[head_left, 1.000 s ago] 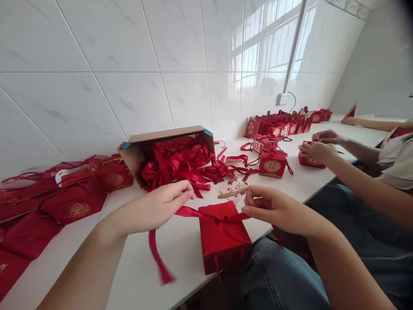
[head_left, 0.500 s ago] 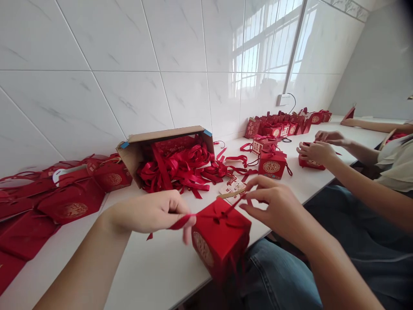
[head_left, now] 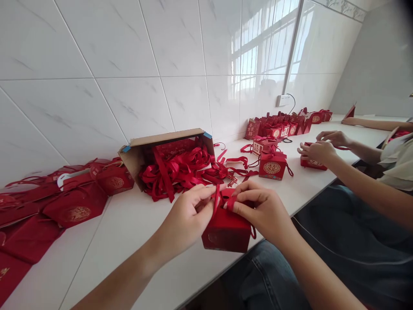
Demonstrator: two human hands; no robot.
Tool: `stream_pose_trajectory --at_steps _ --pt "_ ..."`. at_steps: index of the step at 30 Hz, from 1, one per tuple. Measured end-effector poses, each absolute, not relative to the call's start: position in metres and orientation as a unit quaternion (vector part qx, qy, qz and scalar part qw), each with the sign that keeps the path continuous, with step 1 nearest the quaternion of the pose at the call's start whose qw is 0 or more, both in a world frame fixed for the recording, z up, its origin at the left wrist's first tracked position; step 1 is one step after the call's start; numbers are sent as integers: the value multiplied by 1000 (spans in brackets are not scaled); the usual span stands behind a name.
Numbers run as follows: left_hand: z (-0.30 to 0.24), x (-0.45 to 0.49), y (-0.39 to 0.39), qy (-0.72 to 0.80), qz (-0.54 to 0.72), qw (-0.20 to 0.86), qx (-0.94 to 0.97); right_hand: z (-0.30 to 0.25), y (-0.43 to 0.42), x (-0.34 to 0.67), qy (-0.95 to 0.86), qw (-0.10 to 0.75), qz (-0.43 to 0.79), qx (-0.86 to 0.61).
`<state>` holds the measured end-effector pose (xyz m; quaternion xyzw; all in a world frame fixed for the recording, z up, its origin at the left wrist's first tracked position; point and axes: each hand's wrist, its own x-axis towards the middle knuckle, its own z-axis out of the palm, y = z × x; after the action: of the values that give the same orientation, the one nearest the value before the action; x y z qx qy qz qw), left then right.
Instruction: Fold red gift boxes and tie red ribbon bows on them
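Both hands have come together over the red box [head_left: 227, 226]: half a second ago they were pulling the ribbon [head_left: 217, 201] apart to each side, and now the left hand [head_left: 190, 217] and right hand [head_left: 261, 209] pinch it closed on top of the box. Probably a knot is being tightened, though the fingers hide it. Box stands at the near edge of the white counter [head_left: 129, 228], in front of the carton of ribbons [head_left: 167, 161]
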<state>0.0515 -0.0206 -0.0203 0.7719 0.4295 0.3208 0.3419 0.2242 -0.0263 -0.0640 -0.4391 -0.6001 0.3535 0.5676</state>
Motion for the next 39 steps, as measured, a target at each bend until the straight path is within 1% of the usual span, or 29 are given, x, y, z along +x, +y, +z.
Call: stream_pose_trajectory --at_steps 3,5,7,10,15,20,25,27,29,35,39 --pt "-30 54 -24 427 305 177 833 -66 -26 222 -609 558 359 -435" --pt "-35 55 -25 407 298 113 856 -67 -27 221 -612 553 363 -434" --pt "-38 54 -24 389 301 83 867 -66 -28 221 -615 542 370 -437" --pt "-39 54 -21 382 290 92 873 -64 -28 221 -615 529 376 -447" --pt "-39 55 -12 385 253 152 874 -63 -25 222 -608 517 363 -480" --pt "-43 52 0 337 300 198 870 -64 -23 224 -612 486 401 -478" --pt "-46 51 4 302 357 203 860 -66 -24 227 -583 468 502 -434" --pt "-46 52 2 309 371 191 854 -66 -24 227 -578 467 507 -437" --pt "-44 53 0 329 368 177 851 -65 -23 227 -586 465 480 -458" --pt "-30 40 4 430 223 192 854 -69 -18 234 -607 476 364 -522" --pt "-17 19 11 481 132 205 842 -74 -15 245 -635 444 315 -548"
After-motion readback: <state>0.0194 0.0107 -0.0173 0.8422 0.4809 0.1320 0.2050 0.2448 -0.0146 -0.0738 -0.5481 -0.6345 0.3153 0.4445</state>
